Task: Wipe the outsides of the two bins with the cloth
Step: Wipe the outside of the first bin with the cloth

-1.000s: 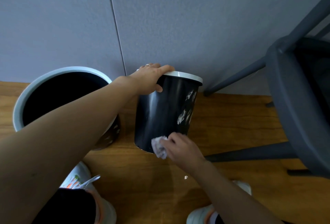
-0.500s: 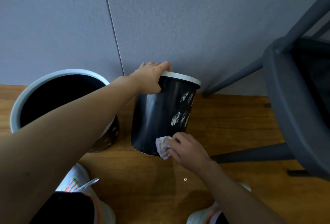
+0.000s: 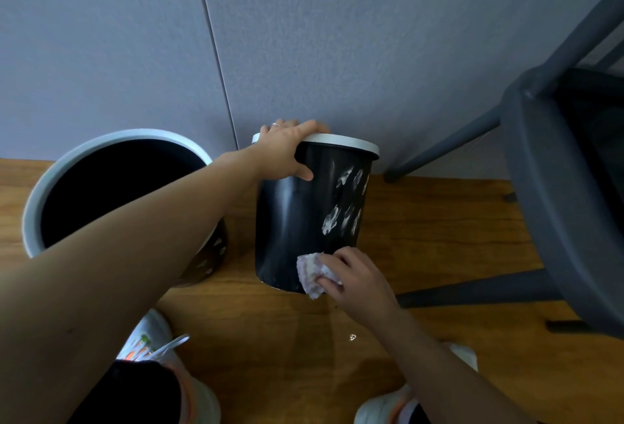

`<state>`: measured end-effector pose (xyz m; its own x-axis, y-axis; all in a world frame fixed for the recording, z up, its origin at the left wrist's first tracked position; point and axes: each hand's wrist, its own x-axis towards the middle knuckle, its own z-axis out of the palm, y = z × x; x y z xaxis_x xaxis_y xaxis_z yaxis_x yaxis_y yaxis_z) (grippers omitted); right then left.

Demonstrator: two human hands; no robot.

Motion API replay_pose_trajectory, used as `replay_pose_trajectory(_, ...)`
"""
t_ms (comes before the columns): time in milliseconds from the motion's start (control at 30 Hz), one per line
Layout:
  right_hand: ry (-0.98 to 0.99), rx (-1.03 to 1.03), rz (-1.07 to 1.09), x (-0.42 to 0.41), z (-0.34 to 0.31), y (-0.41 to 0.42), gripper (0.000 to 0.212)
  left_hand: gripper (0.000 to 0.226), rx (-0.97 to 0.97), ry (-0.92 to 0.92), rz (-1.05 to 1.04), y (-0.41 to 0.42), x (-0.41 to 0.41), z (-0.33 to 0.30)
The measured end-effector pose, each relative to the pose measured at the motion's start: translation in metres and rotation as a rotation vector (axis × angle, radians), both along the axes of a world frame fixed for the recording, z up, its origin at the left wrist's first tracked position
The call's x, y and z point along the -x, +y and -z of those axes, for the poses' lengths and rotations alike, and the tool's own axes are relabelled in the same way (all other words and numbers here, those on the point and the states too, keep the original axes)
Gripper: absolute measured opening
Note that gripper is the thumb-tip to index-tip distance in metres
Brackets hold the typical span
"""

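Note:
A small black bin point(image 3: 297, 221) with a white rim stands on the wooden floor against the grey wall, tilted away from me. White smears mark its right side. My left hand point(image 3: 287, 150) grips its rim, thumb on the outer wall. My right hand point(image 3: 351, 280) pinches a crumpled white cloth point(image 3: 312, 275) and presses it against the bin's lower front edge. A larger black bin point(image 3: 33, 207) with a pale rim stands to the left, partly hidden by my left arm.
A dark grey chair point(image 3: 547, 194) fills the right side, its legs reaching the floor close to the small bin. My white shoes point(image 3: 152, 346) are at the bottom of the view. A tiny scrap point(image 3: 352, 337) lies on the wooden floor point(image 3: 439, 231).
My right hand has slid the cloth a little to the right along the bin's bottom edge. My left hand keeps its grip on the rim.

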<state>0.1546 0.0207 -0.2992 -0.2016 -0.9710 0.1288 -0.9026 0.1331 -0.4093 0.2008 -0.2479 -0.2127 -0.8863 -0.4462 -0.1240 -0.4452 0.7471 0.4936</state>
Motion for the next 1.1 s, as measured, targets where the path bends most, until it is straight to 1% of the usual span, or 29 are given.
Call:
replay_pose_trajectory(100,0.056,-0.027,-0.047,-0.005,0.003,0.005,0.027,0.074,0.037,-0.01,0.029,-0.001,0.0,0.0)
replay_pose_trajectory(267,0.11,-0.048,-0.135,-0.005,-0.007,-0.006,0.031,0.072,0.036,-0.011,0.066,-0.005,-0.003,0.001)
replay_pose_trajectory(367,0.061,-0.047,-0.031,0.012,-0.023,-0.027,0.023,0.075,0.057,-0.015,0.064,-0.005,-0.005,0.003)
replay_pose_trajectory(467,0.057,0.055,0.099,0.034,-0.039,-0.052,0.02,0.078,0.065,-0.018,0.052,-0.005,-0.005,0.004)
replay_pose_trajectory(567,0.074,0.069,0.118,0.038,-0.041,-0.058,0.019,0.078,0.073,-0.018,0.059,-0.006,-0.006,0.005)
replay_pose_trajectory(633,0.073,-0.015,0.047,0.028,-0.033,-0.046,0.02,0.077,0.072,-0.01,0.067,-0.006,-0.005,0.005)
replay_pose_trajectory(733,0.13,-0.165,-0.167,0.009,-0.018,-0.018,0.023,0.074,0.075,-0.001,0.087,-0.005,-0.003,0.005)
replay_pose_trajectory(800,0.163,-0.155,-0.267,0.002,-0.012,-0.006,0.027,0.073,0.075,0.004,0.093,-0.005,-0.003,0.006)
replay_pose_trajectory(833,0.169,-0.141,-0.276,0.002,-0.012,-0.006,0.026,0.073,0.075,0.003,0.093,-0.005,-0.004,0.007)
replay_pose_trajectory(900,0.187,-0.101,-0.216,0.007,-0.017,-0.017,0.023,0.073,0.077,-0.001,0.085,-0.006,-0.005,0.008)
replay_pose_trajectory(1033,0.114,0.036,0.065,0.017,-0.029,-0.04,0.016,0.075,0.079,-0.006,0.063,-0.007,-0.007,0.007)
replay_pose_trajectory(1100,0.079,0.012,0.114,0.009,-0.023,-0.036,0.017,0.075,0.076,-0.005,0.067,-0.007,-0.007,0.007)
